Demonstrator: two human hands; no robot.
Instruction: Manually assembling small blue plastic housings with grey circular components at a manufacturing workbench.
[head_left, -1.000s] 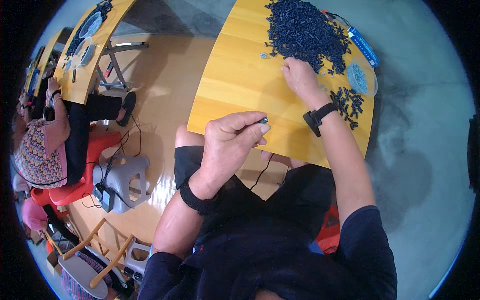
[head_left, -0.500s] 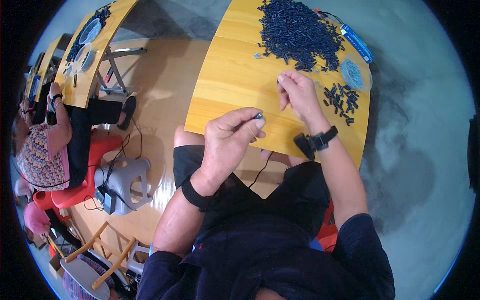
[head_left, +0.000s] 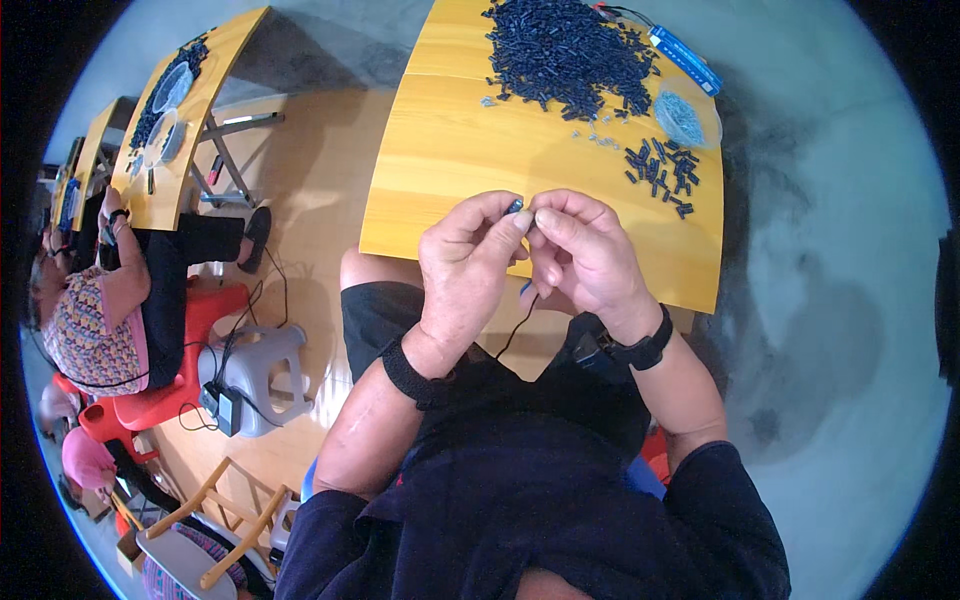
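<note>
My left hand (head_left: 468,262) pinches a small black plastic piece (head_left: 515,206) between thumb and forefinger, above the near edge of the yellow wooden table (head_left: 430,160). Right up against it, my right hand (head_left: 590,255) is closed in a pinch at the piece's side. Whatever sits between the right fingertips is too small to make out. Beyond the hands lies a large heap of black plastic pieces (head_left: 570,60). A smaller group of black pieces (head_left: 662,172) is scattered at the table's right, beside a clear bowl of small silvery parts (head_left: 684,118).
Loose silvery bits (head_left: 597,140) lie before the big heap. A blue-and-white box (head_left: 685,60) with a cable sits at the far right edge. To the left, a person (head_left: 95,320) sits at another table (head_left: 190,150), near a grey stool (head_left: 258,370) with cables and a wooden-armed chair (head_left: 215,520).
My right hand has come from over the table, near the small parts, back to my left hand, and the fingertips now meet. The left hand still pinches the black piece.
</note>
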